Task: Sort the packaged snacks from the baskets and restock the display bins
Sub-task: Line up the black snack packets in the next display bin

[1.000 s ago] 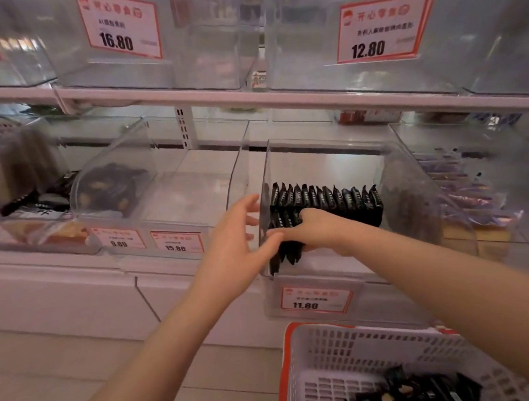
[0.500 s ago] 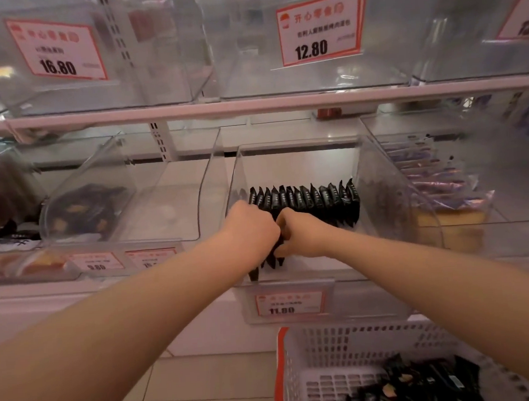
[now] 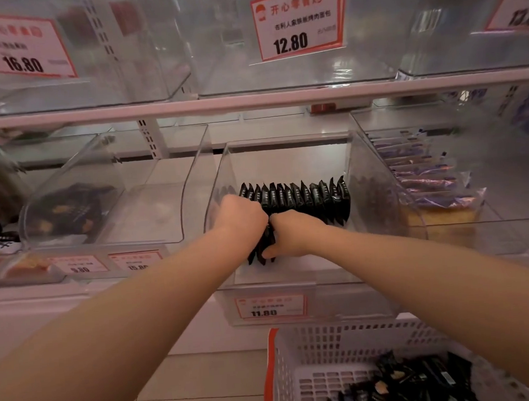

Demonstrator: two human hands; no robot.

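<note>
Both hands are down inside the clear display bin [image 3: 288,154] on the lower shelf, knuckles nearly touching. The left hand [image 3: 241,216] is curled into a fist over the top of a few black snack packets [image 3: 262,250], and the right hand [image 3: 293,232] closes on the same bunch from the other side, thumb low against it. Their fingers are mostly hidden behind the knuckles, so only the packets' bottom ends show below the hands, near the bin's front left. Just behind the hands a row of black packets [image 3: 300,197] stands upright across the bin, reaching its right wall; the print on them is too small to read.

A second ago the left hand was open and reaching in from outside the bin's left wall; it has since closed in beside the right one.

A price tag [image 3: 270,306] on the bin's front reads 11.80. Below, at the bottom edge, a white basket [image 3: 299,354] with an orange rim holds more dark packets [image 3: 404,384], partly cut off and partly covered by the right forearm. The neighbouring bins' contents are blurred behind the plastic.
</note>
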